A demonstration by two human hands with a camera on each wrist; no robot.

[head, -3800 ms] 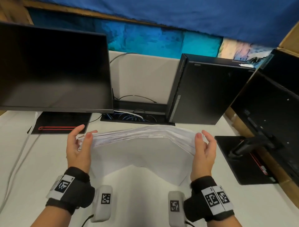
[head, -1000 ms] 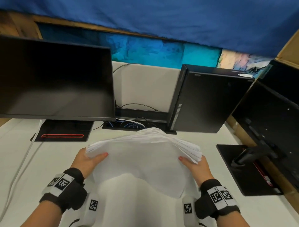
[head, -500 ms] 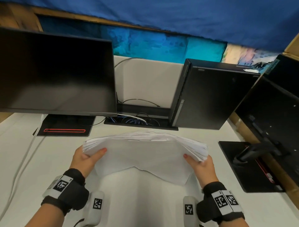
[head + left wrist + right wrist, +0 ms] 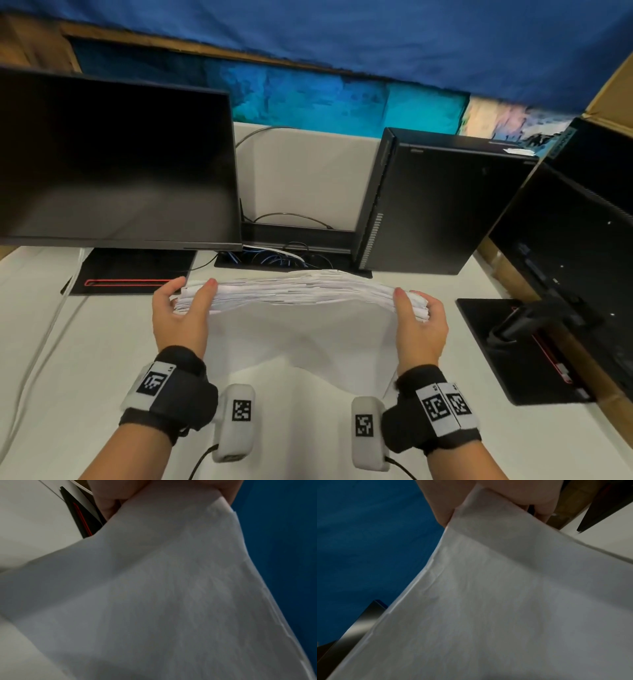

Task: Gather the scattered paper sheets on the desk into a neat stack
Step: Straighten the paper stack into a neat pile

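A thick stack of white paper sheets [image 4: 301, 291] stands on edge on the white desk [image 4: 85, 359], its uneven top edge facing me and its near face sagging toward me. My left hand [image 4: 181, 308] grips the stack's left end, thumb on the near face and fingers behind. My right hand [image 4: 419, 317] grips the right end the same way. In the left wrist view the paper [image 4: 171, 595] fills the frame below my fingers [image 4: 109, 500]. The right wrist view shows the paper [image 4: 505, 608] pinched under my fingers [image 4: 539, 500].
A black monitor [image 4: 113, 161] stands at the back left with its base [image 4: 133, 270] behind my left hand. A black computer tower [image 4: 435, 205] stands behind the stack. A second monitor [image 4: 565, 257] and its stand [image 4: 513, 342] are at the right. Cables [image 4: 274, 257] lie at the back.
The stack has tipped from lying flatter in my hands to standing on edge on the desk. Both hands shifted from under the ends to the sides, thumbs up.
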